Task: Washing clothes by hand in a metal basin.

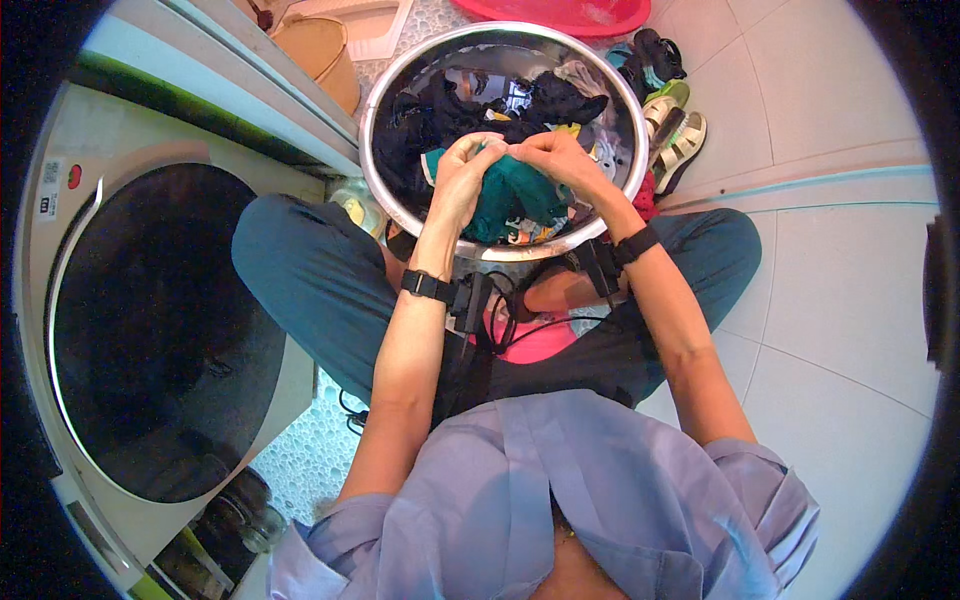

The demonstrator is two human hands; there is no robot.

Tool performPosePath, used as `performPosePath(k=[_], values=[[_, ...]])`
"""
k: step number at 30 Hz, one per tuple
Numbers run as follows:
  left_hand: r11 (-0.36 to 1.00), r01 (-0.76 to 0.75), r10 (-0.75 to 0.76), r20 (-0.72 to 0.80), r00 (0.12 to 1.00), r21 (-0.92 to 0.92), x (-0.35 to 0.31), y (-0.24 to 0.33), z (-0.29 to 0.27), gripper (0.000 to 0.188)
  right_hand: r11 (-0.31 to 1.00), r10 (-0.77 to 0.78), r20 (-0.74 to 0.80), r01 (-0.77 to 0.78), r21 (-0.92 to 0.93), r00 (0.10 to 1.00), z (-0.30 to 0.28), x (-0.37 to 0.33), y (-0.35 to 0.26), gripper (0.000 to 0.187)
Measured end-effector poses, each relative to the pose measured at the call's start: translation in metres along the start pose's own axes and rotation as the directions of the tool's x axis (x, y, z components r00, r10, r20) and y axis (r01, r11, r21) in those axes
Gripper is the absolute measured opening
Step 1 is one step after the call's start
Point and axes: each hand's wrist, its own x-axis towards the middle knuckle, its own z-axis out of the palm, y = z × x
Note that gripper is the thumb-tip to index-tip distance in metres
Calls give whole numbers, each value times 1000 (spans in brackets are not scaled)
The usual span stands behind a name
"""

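Note:
A wide metal basin with a shiny rim stands in front of my bent knees, with dark clothes lying in it. Above its middle, my left hand and my right hand meet, fingertips almost touching. Both hands pinch the upper edge of a green garment, whose lower part hangs into the basin's near side. A printed patch in orange and white shows near its bottom. Exactly which part of the garment sits between the fingers is hidden.
A front-loading washing machine with a dark round door stands at my left. Beyond the basin lies a red tub; a tan bucket is at the far left. Sandals line the tiled wall on the right. Black cables hang between my wrists.

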Motion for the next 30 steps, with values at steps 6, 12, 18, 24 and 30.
performPosePath(k=[6,12,18,24,30], values=[[992,4,-2,-13,1000,126,2,3,-7,19,969,-103,-81,82,-232,991,2,3,-3,28],[940,-12,31,-51,998,341,2,-2,-12,27,995,-58,-124,47,-85,991,4,-2,-10,28],[986,-75,78,-16,997,152,1,-1,-6,20,965,-227,-84,212,-153,970,3,0,-5,28],[881,-164,212,-59,975,444,0,-4,-1,19,942,-110,57,123,-312,992,-5,4,11,27],[928,-328,373,-403,836,179,11,-2,-27,20,867,349,181,-243,-434,920,-20,-15,-7,22]])
